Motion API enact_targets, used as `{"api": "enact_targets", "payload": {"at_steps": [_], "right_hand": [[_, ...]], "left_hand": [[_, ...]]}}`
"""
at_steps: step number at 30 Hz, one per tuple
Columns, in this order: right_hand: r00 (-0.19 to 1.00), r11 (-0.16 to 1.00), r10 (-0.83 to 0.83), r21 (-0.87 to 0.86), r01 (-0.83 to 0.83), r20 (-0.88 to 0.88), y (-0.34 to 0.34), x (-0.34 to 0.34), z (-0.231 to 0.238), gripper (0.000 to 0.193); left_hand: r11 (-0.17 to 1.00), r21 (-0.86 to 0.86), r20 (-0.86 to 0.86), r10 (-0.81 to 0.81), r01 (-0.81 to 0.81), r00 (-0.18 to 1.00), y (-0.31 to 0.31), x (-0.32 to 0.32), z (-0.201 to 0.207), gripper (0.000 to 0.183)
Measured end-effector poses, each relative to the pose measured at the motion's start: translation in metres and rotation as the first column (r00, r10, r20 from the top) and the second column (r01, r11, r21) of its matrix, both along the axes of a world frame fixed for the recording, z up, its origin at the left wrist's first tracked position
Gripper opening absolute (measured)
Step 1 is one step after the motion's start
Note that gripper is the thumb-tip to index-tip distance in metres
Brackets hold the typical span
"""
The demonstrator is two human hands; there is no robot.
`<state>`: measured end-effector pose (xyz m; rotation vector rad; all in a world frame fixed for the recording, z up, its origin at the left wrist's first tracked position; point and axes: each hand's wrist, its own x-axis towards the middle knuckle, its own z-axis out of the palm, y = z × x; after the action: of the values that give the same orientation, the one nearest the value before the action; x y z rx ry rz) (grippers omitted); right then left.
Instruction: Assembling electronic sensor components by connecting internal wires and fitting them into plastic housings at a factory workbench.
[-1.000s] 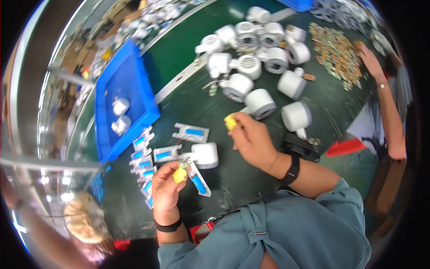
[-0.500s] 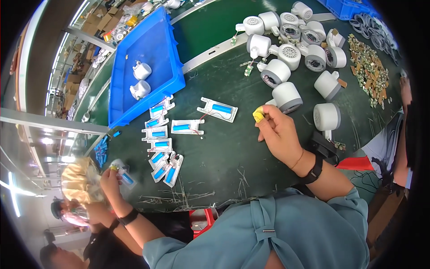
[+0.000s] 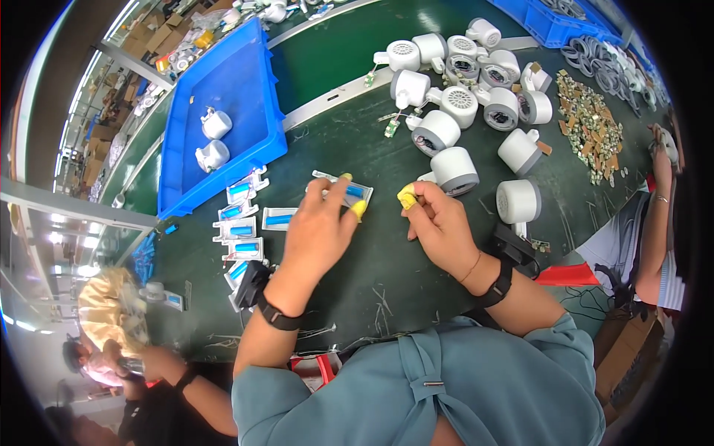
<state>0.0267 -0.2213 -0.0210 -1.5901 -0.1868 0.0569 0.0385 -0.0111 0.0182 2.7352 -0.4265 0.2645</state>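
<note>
Blue tray, upper left of frame, tilted lengthwise. Cardboard boxes cluttered beyond it. Green strip along top, pale metal rail below. Blue crate, upper right; grey rings heaped just beneath. Pile of small circuit boards, right. Red sheet-like piece, lower right. Golden-tan bundle, lower left.

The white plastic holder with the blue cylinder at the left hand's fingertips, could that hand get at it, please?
Most likely yes: the left hand reaches over the holder with its fingers parted, and nothing visible blocks the way.
</note>
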Motion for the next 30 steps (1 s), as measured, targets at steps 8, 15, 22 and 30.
{"api": "enact_targets", "payload": {"at_steps": [8, 15, 22, 30], "right_hand": [[0.993, 0.997, -0.023, -0.077, 0.032, 0.115, -0.003, 0.001, -0.006, 0.023], [0.962, 0.982, 0.102, -0.182, -0.056, 0.254, 0.004, -0.007, 0.003, 0.021], [0.992, 0.992, 0.075, -0.108, -0.064, 0.098, 0.008, -0.014, -0.007, 0.032], [0.963, 0.964, 0.267, -0.002, -0.267, -0.040, 0.008, -0.017, -0.006, 0.037]], "left_hand": [[0.928, 0.030, -0.065, -0.370, 0.372, 0.927, -0.007, -0.045, 0.013, 0.030], [0.925, -0.374, -0.119, 0.026, -0.070, 0.992, 0.017, -0.058, 0.010, 0.027], [0.949, -0.208, -0.338, 0.157, -0.236, 0.928, 0.008, -0.020, -0.007, 0.022], [0.648, -0.638, -0.598, -0.076, -0.417, 0.798, 0.015, -0.030, -0.017, 0.014]]}}
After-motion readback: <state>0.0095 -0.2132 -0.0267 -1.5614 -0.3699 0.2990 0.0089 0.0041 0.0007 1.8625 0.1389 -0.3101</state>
